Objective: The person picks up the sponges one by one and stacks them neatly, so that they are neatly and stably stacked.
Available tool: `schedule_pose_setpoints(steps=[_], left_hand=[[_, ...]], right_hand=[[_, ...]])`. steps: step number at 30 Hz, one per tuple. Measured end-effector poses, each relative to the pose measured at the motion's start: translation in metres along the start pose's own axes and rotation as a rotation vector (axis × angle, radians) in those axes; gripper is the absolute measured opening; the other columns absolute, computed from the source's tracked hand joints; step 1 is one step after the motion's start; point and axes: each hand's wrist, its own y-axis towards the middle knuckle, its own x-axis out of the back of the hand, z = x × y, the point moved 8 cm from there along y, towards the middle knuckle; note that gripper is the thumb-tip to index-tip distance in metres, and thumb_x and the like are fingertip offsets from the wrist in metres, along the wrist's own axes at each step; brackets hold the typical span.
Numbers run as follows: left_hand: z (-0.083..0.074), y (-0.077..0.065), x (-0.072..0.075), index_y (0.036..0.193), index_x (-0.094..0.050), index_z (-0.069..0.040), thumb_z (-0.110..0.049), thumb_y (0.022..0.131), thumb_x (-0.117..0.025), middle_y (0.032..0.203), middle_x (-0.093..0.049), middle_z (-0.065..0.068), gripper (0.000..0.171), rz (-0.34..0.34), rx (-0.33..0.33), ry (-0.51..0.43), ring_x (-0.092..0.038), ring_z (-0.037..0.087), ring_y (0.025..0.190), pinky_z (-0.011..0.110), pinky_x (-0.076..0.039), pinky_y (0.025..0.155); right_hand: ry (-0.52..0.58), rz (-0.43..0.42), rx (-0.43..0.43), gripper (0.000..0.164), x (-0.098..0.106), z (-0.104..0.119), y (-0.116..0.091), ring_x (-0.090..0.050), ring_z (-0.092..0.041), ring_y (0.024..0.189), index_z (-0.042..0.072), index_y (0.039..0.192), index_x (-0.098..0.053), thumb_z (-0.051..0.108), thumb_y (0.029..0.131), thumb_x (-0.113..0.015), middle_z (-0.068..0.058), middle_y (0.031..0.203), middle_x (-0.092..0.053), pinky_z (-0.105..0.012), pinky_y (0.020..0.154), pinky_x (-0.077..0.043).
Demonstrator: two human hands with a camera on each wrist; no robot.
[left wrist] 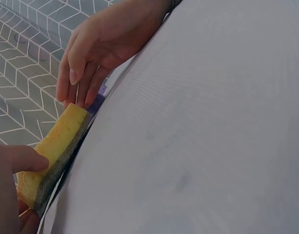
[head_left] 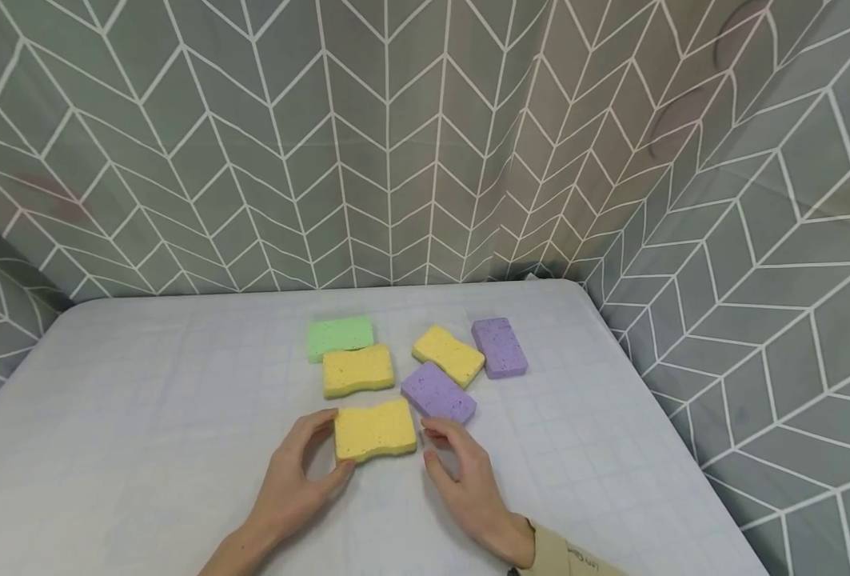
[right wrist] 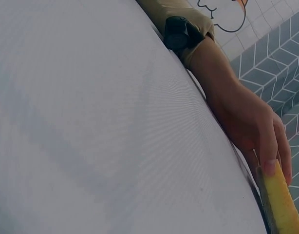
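A yellow sponge (head_left: pixel 375 430) with wavy long sides lies near the front of the group; its darker underside shows in the left wrist view. My left hand (head_left: pixel 291 480) grips its left end, thumb on the near edge and fingers at the far corner. The same hand (right wrist: pixel 247 114) holds the sponge (right wrist: pixel 282 197) in the right wrist view. Just off the sponge's right end is my right hand (head_left: pixel 468 480), its fingers loosely curved with nothing between them. In the left wrist view this right hand (left wrist: pixel 105 44) overlaps the sponge's far end.
Behind the held sponge lie a second yellow sponge (head_left: pixel 357 371) and a green sponge (head_left: pixel 340 336). To the right are a purple sponge (head_left: pixel 439 392), another yellow one (head_left: pixel 448 354) and another purple one (head_left: pixel 499 348). A white cloth (head_left: pixel 144 416) covers the table; patterned curtains hang around it.
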Motion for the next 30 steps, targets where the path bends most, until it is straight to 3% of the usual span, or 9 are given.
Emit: schedule_pose_setpoints(steps=[7,12,19,24,30], left_hand=[[-0.003,0.0,0.0,0.139,-0.051,-0.018,-0.017,0.075,-0.088,0.136,-0.056,-0.003,0.073,0.016,-0.034,0.003,-0.059,0.019,0.125,0.038,-0.048,0.109],[-0.007,-0.001,-0.001,0.138,-0.053,-0.018,-0.021,0.074,-0.089,0.133,-0.058,-0.007,0.073,0.05,-0.084,-0.029,-0.059,0.015,0.122,0.038,-0.048,0.11],[-0.01,-0.003,-0.004,0.134,-0.056,-0.021,-0.024,0.071,-0.092,0.131,-0.057,-0.015,0.072,0.089,-0.161,-0.048,-0.059,0.01,0.12,0.013,-0.039,0.11],[-0.01,-0.003,-0.005,0.132,-0.057,-0.023,-0.023,0.068,-0.093,0.129,-0.057,-0.017,0.074,0.104,-0.171,-0.049,-0.059,0.009,0.12,0.014,-0.04,0.11],[-0.008,-0.003,-0.006,0.134,-0.058,-0.022,-0.03,0.066,-0.094,0.13,-0.056,-0.019,0.078,0.138,-0.146,-0.03,-0.058,0.008,0.122,0.028,-0.045,0.111]], right_hand=[[-0.057,0.049,-0.046,0.052,-0.002,-0.003,0.0,-0.061,-0.022,0.12,0.006,0.138,-0.054,-0.002,0.088,-0.068,-0.008,0.134,-0.061,-0.031,0.103,-0.052],[-0.05,0.122,-0.079,0.067,-0.006,-0.004,0.0,-0.049,-0.021,0.136,0.007,0.147,-0.045,0.0,0.085,-0.069,-0.006,0.149,-0.05,-0.031,0.114,-0.043],[-0.018,0.171,-0.053,0.072,-0.01,-0.002,0.0,-0.047,-0.023,0.138,0.006,0.15,-0.039,-0.004,0.084,-0.065,-0.013,0.15,-0.048,-0.029,0.117,-0.039],[-0.03,0.153,0.013,0.073,-0.009,0.001,0.0,-0.051,-0.027,0.134,0.002,0.149,-0.04,-0.007,0.08,-0.064,-0.017,0.145,-0.05,-0.029,0.114,-0.043],[-0.033,0.145,-0.002,0.074,-0.009,-0.001,0.0,-0.052,-0.024,0.131,0.004,0.147,-0.043,-0.008,0.077,-0.064,-0.011,0.144,-0.051,-0.029,0.112,-0.045]])
